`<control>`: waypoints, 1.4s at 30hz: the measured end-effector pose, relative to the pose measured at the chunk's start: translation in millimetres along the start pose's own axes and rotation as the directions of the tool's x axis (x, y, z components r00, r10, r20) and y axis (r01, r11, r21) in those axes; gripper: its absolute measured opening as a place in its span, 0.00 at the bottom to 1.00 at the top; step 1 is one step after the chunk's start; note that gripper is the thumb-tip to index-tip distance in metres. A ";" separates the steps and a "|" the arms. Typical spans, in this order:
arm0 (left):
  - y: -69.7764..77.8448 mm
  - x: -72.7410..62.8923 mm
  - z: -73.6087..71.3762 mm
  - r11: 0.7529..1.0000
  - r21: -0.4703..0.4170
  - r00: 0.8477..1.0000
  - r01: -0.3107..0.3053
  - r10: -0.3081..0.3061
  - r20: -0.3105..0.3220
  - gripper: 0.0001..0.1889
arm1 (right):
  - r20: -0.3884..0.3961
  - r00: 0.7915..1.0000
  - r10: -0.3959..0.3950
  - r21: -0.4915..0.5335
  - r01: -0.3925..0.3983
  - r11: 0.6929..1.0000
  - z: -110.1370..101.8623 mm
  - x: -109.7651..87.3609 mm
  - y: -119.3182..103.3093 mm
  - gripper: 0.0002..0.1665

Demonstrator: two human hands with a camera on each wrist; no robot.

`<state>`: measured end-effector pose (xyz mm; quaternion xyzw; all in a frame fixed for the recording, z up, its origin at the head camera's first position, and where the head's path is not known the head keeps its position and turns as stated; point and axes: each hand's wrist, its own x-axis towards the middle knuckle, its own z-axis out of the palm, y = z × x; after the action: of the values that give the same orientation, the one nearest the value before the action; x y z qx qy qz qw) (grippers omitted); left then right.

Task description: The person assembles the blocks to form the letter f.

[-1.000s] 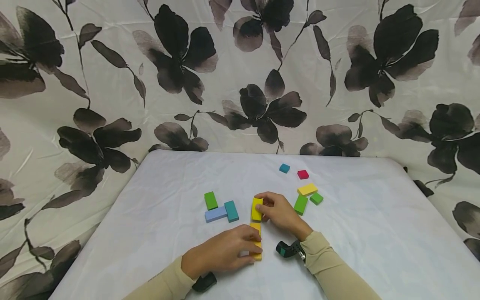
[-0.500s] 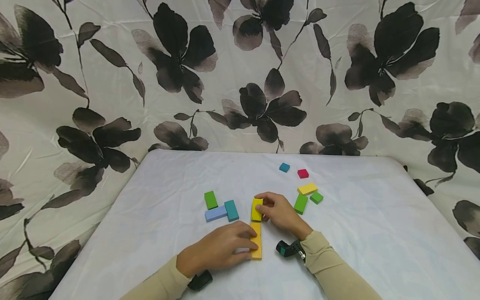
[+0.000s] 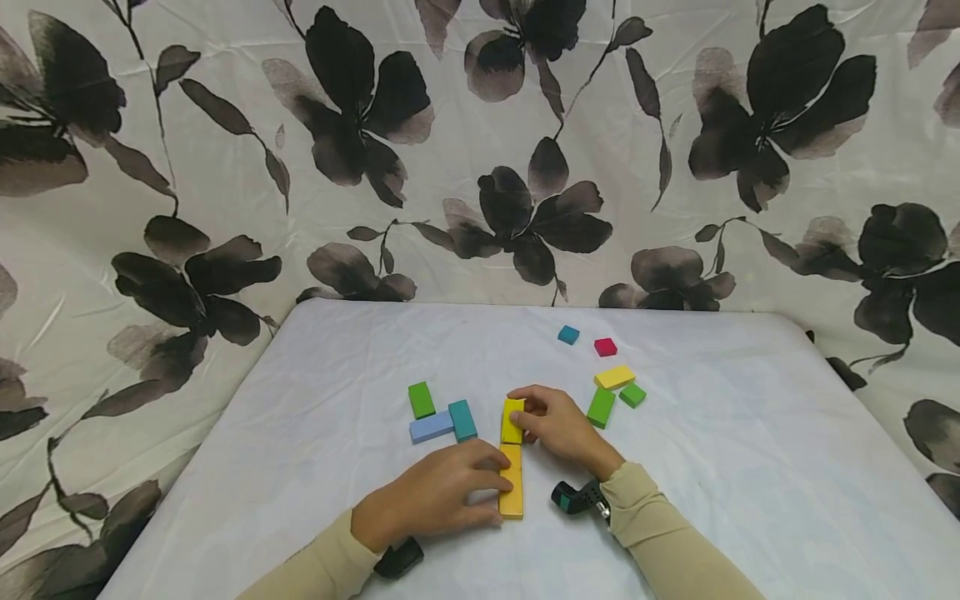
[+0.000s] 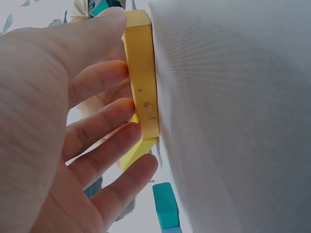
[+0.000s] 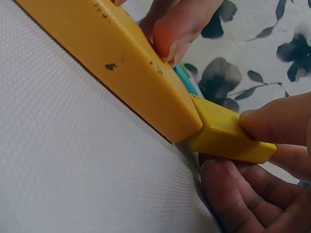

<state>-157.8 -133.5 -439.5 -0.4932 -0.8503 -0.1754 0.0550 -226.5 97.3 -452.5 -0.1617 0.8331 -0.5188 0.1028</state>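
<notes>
So the short bright-yellow, wooden-looking rectangular block (image 3: 512, 432) is mid-table, its near end up against the far end of the long orange-yellow, wooden-looking rectangular block (image 3: 512, 504). A second ago there was a thin gap at that joint; now it looks closed, or so close I can't tell. The right hand (image 3: 562, 425) has barely budged: thumb on one face, fingers on the other, pinching the short one. Can't tell if that block sits flat on the cloth.

Bigger change is the left hand (image 3: 438, 496). Its fingers lay right across the long block; now they've slid back left and show more of its top. They're straightish and spread, just fingertips at the block, no real grip. My read: the end-to-end line is basically made and only the right side is being steadied.

Farther out on the white cloth-covered table (image 3: 712, 417), a flat green block (image 3: 422, 400), a light-blue block (image 3: 431, 427) and a teal block (image 3: 462, 420) sit close together on the left. Right side and beyond: more loose pieces, including a red cube-like block (image 3: 605, 347).
</notes>
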 end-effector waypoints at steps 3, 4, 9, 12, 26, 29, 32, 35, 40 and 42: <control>0.3 -0.1 0.0 1.000 0.005 1.000 0.001 -0.001 -0.005 0.18 | -0.001 1.000 -0.003 -0.007 0.003 1.000 0.4 -0.8 -1.2 0.19; 0.3 -0.1 0.0 1.000 0.007 1.000 0.002 -0.002 -0.005 0.17 | -0.003 1.000 -0.003 -0.008 0.003 1.000 0.5 -1.0 -1.5 0.19; 0.4 0.1 0.2 1.000 0.015 1.000 0.004 -0.004 0.004 0.16 | 0.001 1.000 -0.011 -0.007 0.011 1.000 1.5 -0.9 -1.2 0.19; 0.4 -0.1 0.3 1.000 0.012 1.000 0.010 -0.010 0.011 0.16 | 0.000 1.000 -0.010 -0.009 0.010 1.000 2.3 -0.8 -0.7 0.18; -0.8 0.2 0.9 1.000 -0.002 1.000 0.021 -0.021 0.019 0.16 | -0.027 1.000 -0.005 -0.056 0.003 0.998 3.7 -1.4 0.0 0.17; -0.8 0.4 1.1 1.000 -0.004 0.999 0.024 -0.024 0.025 0.16 | -0.033 0.999 -0.003 -0.069 0.000 0.998 3.8 -2.1 -1.1 0.17; -1.0 0.4 1.3 1.000 -0.004 0.999 0.027 -0.027 0.029 0.16 | -0.044 0.999 -0.005 -0.088 0.001 0.996 3.9 -2.6 -2.1 0.17; -1.1 0.5 1.3 1.000 -0.005 0.999 0.029 -0.029 0.030 0.16 | -0.054 0.999 -0.008 -0.106 0.003 0.994 3.7 -2.7 -2.6 0.17; -1.4 0.7 1.4 1.000 -0.002 0.999 0.031 -0.031 0.033 0.16 | -0.062 0.998 -0.008 -0.133 0.000 0.991 3.4 -2.4 -2.7 0.17; -1.5 0.6 1.6 0.999 -0.003 0.999 0.032 -0.032 0.034 0.16 | -0.065 0.998 -0.010 -0.142 0.000 0.990 3.4 -2.5 -2.8 0.17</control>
<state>-159.3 -133.1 -441.2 -0.4826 -0.8586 -0.1691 0.0368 -222.6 94.3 -451.5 -0.1536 0.8704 -0.4635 0.0625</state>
